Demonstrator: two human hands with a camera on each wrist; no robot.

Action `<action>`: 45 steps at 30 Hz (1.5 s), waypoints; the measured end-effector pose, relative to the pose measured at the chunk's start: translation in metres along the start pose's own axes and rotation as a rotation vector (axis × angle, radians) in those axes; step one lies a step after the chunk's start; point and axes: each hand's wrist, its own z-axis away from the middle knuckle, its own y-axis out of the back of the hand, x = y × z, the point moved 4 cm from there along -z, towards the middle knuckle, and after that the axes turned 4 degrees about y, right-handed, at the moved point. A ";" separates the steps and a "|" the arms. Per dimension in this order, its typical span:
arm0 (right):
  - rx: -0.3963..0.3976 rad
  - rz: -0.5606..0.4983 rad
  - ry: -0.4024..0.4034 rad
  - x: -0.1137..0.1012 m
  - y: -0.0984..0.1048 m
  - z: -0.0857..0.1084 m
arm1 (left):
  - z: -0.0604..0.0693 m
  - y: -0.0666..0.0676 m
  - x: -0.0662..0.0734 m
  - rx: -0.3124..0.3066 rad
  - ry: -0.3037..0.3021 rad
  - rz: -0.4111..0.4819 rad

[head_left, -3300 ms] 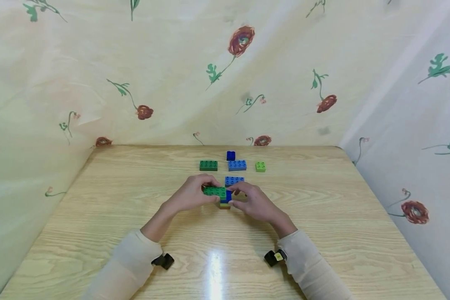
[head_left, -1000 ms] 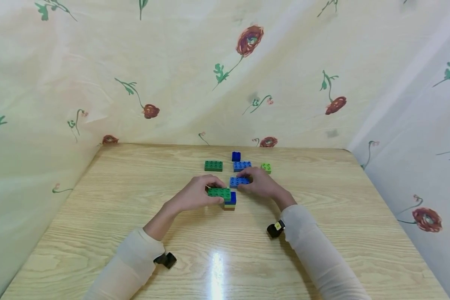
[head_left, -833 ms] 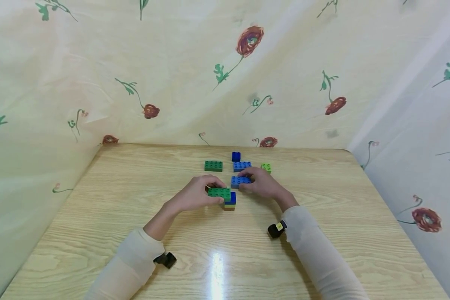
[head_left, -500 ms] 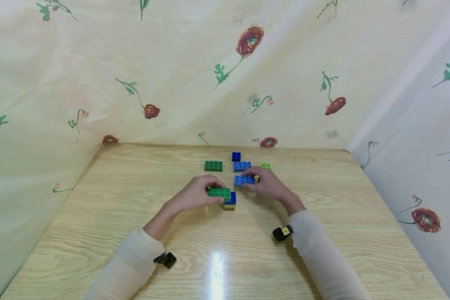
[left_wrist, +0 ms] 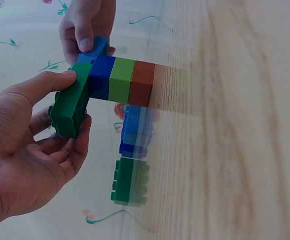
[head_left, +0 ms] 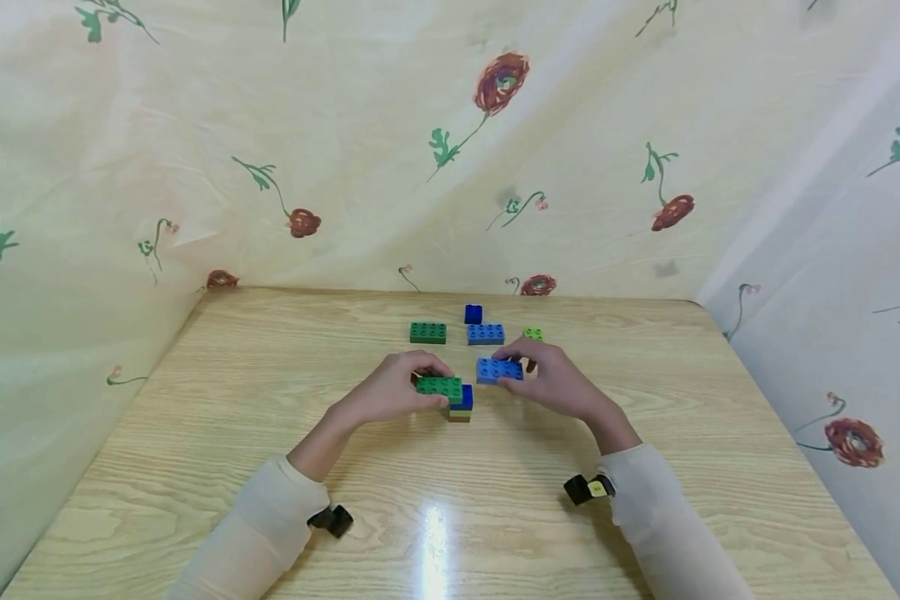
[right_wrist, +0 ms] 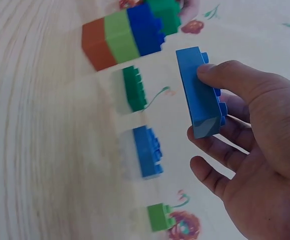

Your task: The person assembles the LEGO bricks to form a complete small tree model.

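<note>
My left grip (head_left: 390, 389) pinches a green brick (head_left: 438, 387) overhanging the narrow stack (head_left: 460, 412); my right grip (head_left: 553, 382) pinches a blue brick (head_left: 498, 370) above the bench (head_left: 217, 400). Pressing down on that overhang, I could tip the stack.

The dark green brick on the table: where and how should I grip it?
Probably pinch the dark green brick across its long sides, near the middle, from above: it lies flat on the table, studs up, touching nothing beside it.

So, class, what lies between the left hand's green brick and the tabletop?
The left wrist view shows a blue block, a lime block, then a brown block, top to bottom.
</note>
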 end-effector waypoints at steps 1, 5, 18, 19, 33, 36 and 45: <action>-0.001 -0.002 0.009 -0.003 0.001 0.001 | 0.000 0.000 0.000 0.000 -0.001 0.001; -0.009 -0.017 0.041 -0.014 0.002 0.005 | 0.000 0.000 0.001 0.000 -0.002 0.003; -0.069 -0.030 0.072 -0.026 -0.009 0.005 | 0.000 0.000 -0.001 -0.004 0.006 0.009; -0.071 -0.034 0.071 -0.025 -0.010 0.005 | 0.001 0.000 0.000 -0.006 0.007 0.011; -0.057 -0.067 0.086 -0.024 -0.020 0.002 | 0.002 0.001 0.004 -0.008 -0.003 0.021; -0.053 -0.064 0.079 -0.024 -0.022 0.000 | 0.002 0.001 0.005 -0.007 -0.003 0.019; -0.059 -0.056 0.083 -0.025 -0.024 -0.002 | 0.002 0.000 0.005 -0.009 0.006 0.023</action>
